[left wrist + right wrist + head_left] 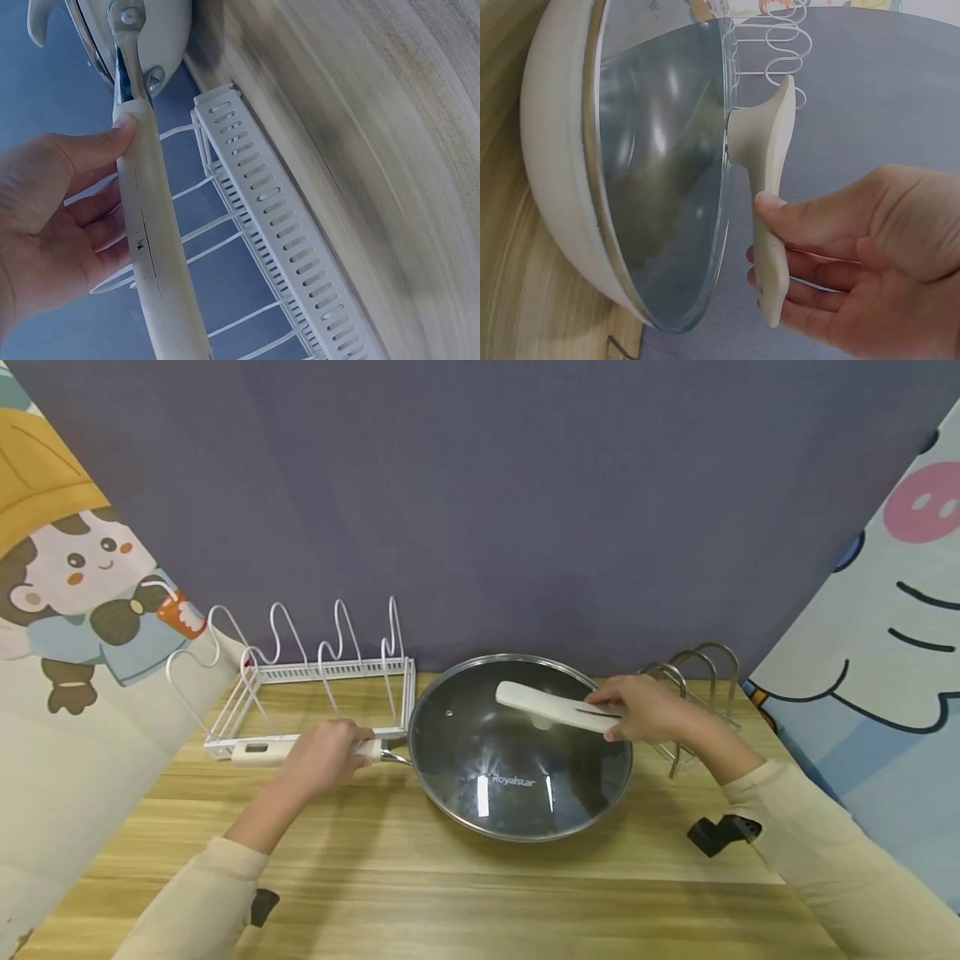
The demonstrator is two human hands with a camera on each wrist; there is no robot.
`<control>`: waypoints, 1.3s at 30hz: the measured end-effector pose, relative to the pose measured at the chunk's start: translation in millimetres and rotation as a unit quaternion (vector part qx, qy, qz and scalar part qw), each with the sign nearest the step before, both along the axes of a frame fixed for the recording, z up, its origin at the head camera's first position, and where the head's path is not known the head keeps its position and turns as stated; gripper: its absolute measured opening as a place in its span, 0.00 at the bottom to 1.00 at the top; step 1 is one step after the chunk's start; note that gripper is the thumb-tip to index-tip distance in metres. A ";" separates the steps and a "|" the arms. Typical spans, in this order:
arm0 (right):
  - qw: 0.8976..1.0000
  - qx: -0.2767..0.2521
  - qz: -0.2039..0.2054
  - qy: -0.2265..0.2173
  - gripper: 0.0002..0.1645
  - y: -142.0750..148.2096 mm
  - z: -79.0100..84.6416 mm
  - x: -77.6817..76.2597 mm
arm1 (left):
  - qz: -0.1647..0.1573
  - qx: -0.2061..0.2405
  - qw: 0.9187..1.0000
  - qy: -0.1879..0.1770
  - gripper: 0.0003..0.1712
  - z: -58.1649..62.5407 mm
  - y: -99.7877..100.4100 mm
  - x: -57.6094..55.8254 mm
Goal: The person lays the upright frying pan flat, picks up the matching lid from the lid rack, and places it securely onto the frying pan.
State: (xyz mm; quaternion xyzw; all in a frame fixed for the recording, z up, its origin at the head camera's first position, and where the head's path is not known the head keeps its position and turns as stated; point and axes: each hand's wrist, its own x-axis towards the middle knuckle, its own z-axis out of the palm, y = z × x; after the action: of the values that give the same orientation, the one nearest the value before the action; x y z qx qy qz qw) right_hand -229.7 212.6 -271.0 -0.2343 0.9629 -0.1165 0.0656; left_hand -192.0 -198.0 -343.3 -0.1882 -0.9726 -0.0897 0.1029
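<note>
A wok with a cream outer wall stands on the wooden table, covered by a glass lid marked "Royalstar". My left hand holds the wok's long cream handle, thumb on one side and fingers curled at the other. On the lid's raised cream handle, my right hand pinches the right end between thumb and fingers. In the right wrist view the lid lies on the wok's rim.
A white wire rack stands behind and left of the wok, close to its handle. To the right is a brass-coloured wire rack, partly behind my right hand. A grey-blue panel rises at the table's back, with cartoon-printed sheets at both sides.
</note>
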 end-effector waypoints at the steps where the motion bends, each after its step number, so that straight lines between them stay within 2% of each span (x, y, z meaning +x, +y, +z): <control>1: 1.000 -0.002 -0.002 0.003 0.31 0.2 -1.0 0.0 | 0.001 0.002 1.000 -0.002 0.17 0.4 -0.3 -0.1; 11: 0.998 -0.006 0.030 0.050 0.27 14.9 -11.9 -1.7 | -0.003 0.006 1.000 -0.013 0.16 -3.3 -2.3 -0.5; 19: 0.998 -0.001 0.048 0.048 0.28 21.9 -6.1 -0.9 | 0.001 0.001 1.000 -0.015 0.16 -5.0 -2.9 0.5; 27: 0.999 0.006 0.035 0.030 0.28 21.1 2.0 -2.8 | 0.003 0.004 1.000 -0.013 0.16 -3.0 -2.4 0.8; 39: 0.999 0.017 0.035 0.036 0.27 17.7 6.8 -1.4 | 0.005 0.008 1.000 -0.012 0.17 -0.8 -1.6 1.8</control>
State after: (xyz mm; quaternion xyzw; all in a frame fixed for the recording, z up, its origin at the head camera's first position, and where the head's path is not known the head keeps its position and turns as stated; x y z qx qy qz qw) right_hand -231.1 230.3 -264.3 -0.2711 0.9576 -0.0891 0.0391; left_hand -190.2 -199.6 -344.1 -0.1817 -0.9739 -0.0993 0.0932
